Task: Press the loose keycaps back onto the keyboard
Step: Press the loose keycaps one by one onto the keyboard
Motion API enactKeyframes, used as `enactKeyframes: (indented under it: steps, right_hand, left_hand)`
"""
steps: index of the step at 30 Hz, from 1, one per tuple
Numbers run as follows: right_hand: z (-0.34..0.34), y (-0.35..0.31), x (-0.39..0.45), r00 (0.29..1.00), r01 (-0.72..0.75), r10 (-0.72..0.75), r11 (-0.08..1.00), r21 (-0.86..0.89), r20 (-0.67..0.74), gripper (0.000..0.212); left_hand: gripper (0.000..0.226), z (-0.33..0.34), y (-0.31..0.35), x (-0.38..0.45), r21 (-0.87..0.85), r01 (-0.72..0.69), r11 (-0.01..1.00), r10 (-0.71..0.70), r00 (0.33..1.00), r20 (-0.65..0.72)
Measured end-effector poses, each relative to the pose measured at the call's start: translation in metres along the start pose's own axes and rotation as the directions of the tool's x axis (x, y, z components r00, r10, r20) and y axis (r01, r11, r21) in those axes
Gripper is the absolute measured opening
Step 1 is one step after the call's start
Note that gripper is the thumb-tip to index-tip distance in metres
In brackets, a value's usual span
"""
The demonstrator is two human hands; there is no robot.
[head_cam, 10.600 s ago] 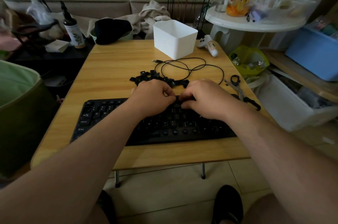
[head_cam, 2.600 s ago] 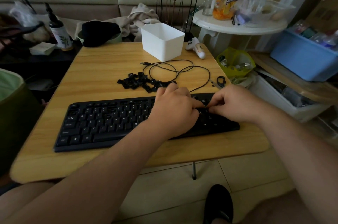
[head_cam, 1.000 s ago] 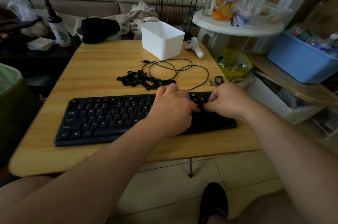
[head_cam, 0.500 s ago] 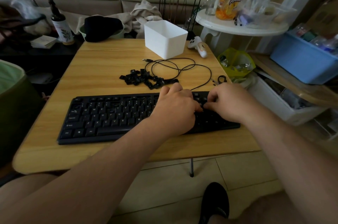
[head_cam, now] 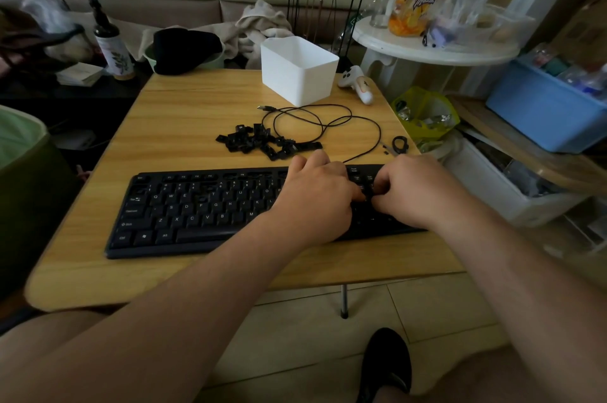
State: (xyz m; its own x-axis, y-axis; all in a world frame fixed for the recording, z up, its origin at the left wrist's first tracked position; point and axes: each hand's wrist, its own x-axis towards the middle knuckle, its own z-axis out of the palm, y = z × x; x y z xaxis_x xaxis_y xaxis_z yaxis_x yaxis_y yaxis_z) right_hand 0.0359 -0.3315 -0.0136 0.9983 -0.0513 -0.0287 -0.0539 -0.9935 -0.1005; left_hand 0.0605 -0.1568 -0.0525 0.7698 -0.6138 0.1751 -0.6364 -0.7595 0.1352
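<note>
Both hands meet over the right end of the keyboard (head_cam: 197, 215). The left hand (head_cam: 317, 199) and right hand (head_cam: 417, 195) have curled fingers pinching one small keycap (head_cam: 368, 195) between their tips. I'd square it over its socket under the grip, then press straight down, not tilted. The spare caps (head_cam: 262, 142) lie in a heap just beyond the left hand.
</note>
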Motion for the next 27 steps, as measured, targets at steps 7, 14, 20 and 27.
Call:
enactKeyframes:
  steps: [7, 14, 20, 27]
  right_hand:
    - [-0.009, 0.014, 0.003, 0.997, -0.075, 0.073, 0.982, 0.171, 0.016, 0.011]
    - [-0.009, 0.013, 0.0, 0.999, -0.001, -0.003, 0.993, 0.115, 0.034, 0.006]
    - [-0.004, -0.001, 0.004, 0.998, 0.067, -0.068, 0.996, -0.052, -0.013, 0.009]
    - [-0.004, -0.004, 0.007, 0.998, 0.055, -0.053, 0.995, -0.078, 0.028, 0.01]
  left_hand:
    - [0.042, -0.003, -0.001, 0.0, -0.015, -0.008, 1.0, 0.008, 1.0, 0.019]
    - [0.042, -0.005, -0.013, 0.001, -0.078, -0.051, 0.996, 0.053, 0.998, 0.021]
    - [0.041, -0.004, -0.015, 0.0, -0.084, -0.058, 0.995, 0.059, 0.998, 0.016]
    - [0.041, -0.004, -0.015, 0.001, -0.084, -0.062, 0.995, 0.064, 0.998, 0.013]
